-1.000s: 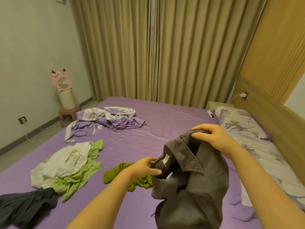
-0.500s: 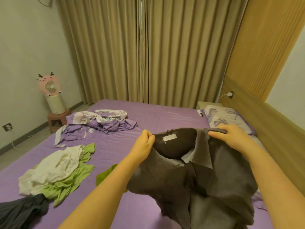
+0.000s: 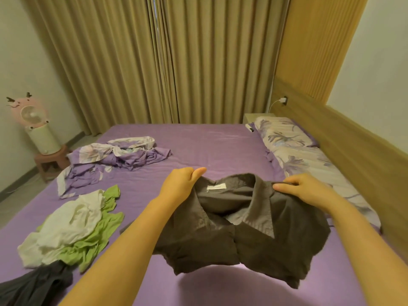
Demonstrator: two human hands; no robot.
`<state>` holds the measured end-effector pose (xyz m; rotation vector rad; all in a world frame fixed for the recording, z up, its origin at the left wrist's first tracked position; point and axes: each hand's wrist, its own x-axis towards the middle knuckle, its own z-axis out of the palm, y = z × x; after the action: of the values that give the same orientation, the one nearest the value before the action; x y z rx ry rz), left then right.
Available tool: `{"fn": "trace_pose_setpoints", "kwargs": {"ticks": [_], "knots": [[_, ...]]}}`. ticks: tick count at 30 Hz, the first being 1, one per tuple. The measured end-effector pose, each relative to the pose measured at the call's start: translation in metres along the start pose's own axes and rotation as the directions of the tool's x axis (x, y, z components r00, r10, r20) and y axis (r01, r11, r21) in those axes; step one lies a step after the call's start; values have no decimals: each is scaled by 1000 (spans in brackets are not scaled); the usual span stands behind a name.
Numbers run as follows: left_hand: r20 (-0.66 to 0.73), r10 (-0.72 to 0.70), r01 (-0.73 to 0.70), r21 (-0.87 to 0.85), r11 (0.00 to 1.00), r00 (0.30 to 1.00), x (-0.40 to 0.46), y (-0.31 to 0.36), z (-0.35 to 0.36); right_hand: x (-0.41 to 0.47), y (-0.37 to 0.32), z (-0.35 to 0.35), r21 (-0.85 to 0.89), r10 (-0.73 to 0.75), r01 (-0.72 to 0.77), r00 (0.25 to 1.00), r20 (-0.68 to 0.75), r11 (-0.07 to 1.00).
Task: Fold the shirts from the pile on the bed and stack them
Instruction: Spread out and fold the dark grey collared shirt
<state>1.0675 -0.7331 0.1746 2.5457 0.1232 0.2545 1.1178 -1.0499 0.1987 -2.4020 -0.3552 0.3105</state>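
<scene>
The person is holding a dark grey collared cotton shirt (image 3: pixel 231 237) up above the purple-sheeted bed (image 3: pixel 209 146), collar towards them, its white neck label showing. The left hand (image 3: pixel 180 183) is gripping the shirt's left shoulder, fingers curled round the cloth with the thumb sticking forward. The right hand (image 3: pixel 306 189) is pinching the right shoulder beside the collar. The shirt's hem is hanging clear of the sheet. To the left, a crumpled pile of white and lime-green shirts (image 3: pixel 72 228) is lying on the bed, touching a dark charcoal garment (image 3: pixel 37 283) at the near corner.
</scene>
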Motion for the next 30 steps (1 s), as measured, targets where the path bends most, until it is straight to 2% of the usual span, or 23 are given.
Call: {"fn": "trace_pose_setpoints", "kwargs": {"ticks": [8,11,13,16,18,22,25,28,30], "knots": [[210,58,-72,63,995,976,3,-8,-2,-21,11,25,-18,21,-22,998,-52,1000],[296,-3,-33,118,992,955,19,-9,8,-11,24,33,-14,42,-43,997,-58,999],[290,-46,11,120,993,956,33,-14,25,2,36,41,-44,58,-61,997,-50,997],[189,-98,76,121,990,977,54,-31,64,32,61,57,-103,78,-81,996,-35,991],[207,-140,116,124,985,968,67,-47,94,56,80,71,-142,100,-98,995,12,985],[346,-248,266,-3,964,905,93,-85,167,109,133,114,-220,160,-129,979,128,967],[484,-288,354,-50,934,827,105,-111,221,144,177,152,-290,213,-155,960,182,945],[555,-329,405,-15,914,764,114,-134,261,172,212,181,-376,225,-148,960,169,915],[601,-308,420,-51,906,738,119,-146,279,188,229,193,-445,215,-141,969,121,884]]}}
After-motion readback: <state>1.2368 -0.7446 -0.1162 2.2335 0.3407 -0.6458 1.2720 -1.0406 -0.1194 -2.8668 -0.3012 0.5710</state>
